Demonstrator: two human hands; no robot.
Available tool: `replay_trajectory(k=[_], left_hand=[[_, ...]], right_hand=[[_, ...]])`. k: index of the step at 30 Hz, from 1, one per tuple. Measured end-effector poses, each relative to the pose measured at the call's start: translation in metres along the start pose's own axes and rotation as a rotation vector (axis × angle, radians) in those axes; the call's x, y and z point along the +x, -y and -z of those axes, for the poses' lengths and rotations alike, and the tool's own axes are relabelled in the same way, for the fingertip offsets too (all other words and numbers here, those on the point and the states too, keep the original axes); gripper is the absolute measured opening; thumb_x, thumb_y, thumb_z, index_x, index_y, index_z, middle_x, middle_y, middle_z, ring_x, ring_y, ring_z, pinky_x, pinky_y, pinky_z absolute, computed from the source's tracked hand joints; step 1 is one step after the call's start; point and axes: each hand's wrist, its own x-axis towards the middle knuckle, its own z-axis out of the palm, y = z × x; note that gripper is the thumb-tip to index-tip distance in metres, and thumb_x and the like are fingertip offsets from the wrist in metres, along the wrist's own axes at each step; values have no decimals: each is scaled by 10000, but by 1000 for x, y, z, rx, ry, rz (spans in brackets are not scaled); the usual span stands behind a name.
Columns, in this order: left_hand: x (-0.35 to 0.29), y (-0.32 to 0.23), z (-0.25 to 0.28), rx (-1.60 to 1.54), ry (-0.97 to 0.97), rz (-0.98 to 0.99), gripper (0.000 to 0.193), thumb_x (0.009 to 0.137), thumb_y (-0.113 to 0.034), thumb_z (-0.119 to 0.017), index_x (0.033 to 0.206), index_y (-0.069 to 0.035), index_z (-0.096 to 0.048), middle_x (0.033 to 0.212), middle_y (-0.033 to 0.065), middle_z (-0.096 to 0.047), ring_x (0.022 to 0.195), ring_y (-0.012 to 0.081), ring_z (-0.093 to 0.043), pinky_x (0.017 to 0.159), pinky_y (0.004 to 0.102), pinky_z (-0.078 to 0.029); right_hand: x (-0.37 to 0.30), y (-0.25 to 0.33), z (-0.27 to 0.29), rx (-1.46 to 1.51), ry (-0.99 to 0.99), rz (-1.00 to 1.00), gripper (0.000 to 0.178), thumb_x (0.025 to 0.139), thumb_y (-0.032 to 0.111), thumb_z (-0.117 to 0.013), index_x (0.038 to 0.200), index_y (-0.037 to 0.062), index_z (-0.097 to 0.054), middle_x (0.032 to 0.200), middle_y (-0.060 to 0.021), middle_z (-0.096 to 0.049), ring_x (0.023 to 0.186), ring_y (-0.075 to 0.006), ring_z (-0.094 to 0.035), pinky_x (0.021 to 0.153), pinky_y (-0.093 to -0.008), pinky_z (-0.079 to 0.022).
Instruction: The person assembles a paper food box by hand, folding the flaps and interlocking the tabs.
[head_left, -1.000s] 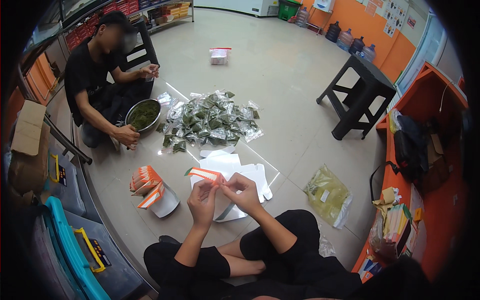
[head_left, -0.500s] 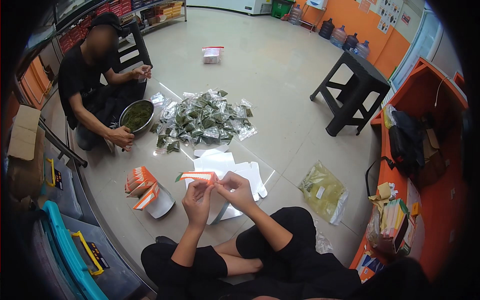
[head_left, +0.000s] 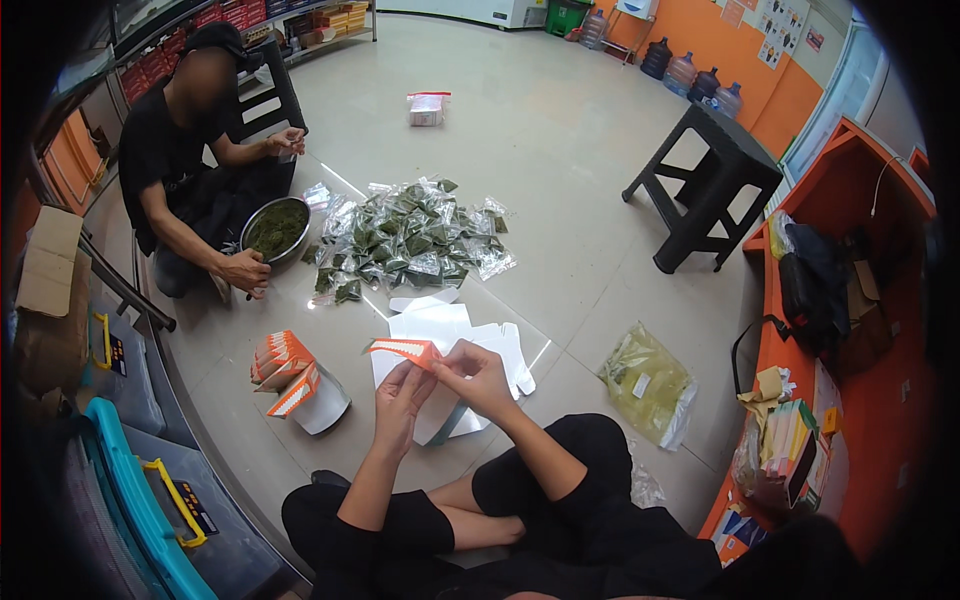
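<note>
In front of my crossed legs, a small orange-and-white carton is held up at its right end. My left hand pinches its lower edge, and my right hand grips the corner beside it, thumbs close together. The carton's far left end points away as a narrow tip. Flat white unfolded cartons lie on the floor beneath and beyond my hands. To the left sits a cluster of formed orange-and-white cartons, some leaning on a white carton-like piece.
A heap of clear packets of green leaves lies ahead. At far left a co-worker sits holding a metal bowl of green herb. A yellowish plastic bag, a black stool and an orange shelf are on the right.
My left hand has shifted slightly down and its fingers have straightened along the carton. The carton's left tip has turned a little; the green bit at its end no longer shows.
</note>
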Motion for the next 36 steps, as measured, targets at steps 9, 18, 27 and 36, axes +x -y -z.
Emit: replay_trajectory(k=[9,18,27,36], left_hand=[[5,7,15,304,-1,-246,179,906,-59,-546,1046,44,-590,1023,87,-616,932,155,-608,838,291,-522],[3,8,6,343,10,-306,201,924,-25,-500,1087,76,-559,1037,120,-621,970,167,-613,879,293,-502],[8,21,11,444,-3,-329,262,958,-77,-443,1177,63,-475,1096,141,-583,1002,189,-592,871,315,-491],[9,20,16,622,-39,-351,218,946,-42,-422,1135,39,-493,1058,111,-576,1009,166,-567,875,300,-458]], right_hand=[[-3,11,-3,-101,39,5,146,788,129,-699,742,28,-604,643,42,-522,616,-17,-450,573,-189,-365],[-4,12,-4,-84,39,-2,135,796,121,-689,745,25,-609,649,37,-523,613,-19,-449,567,-188,-361],[-6,10,-10,-233,14,54,109,779,100,-691,781,7,-634,672,-21,-566,603,-58,-516,538,-219,-401],[-4,18,-11,-589,-38,416,82,740,28,-643,794,-2,-589,738,-115,-555,682,-264,-575,605,-339,-457]])
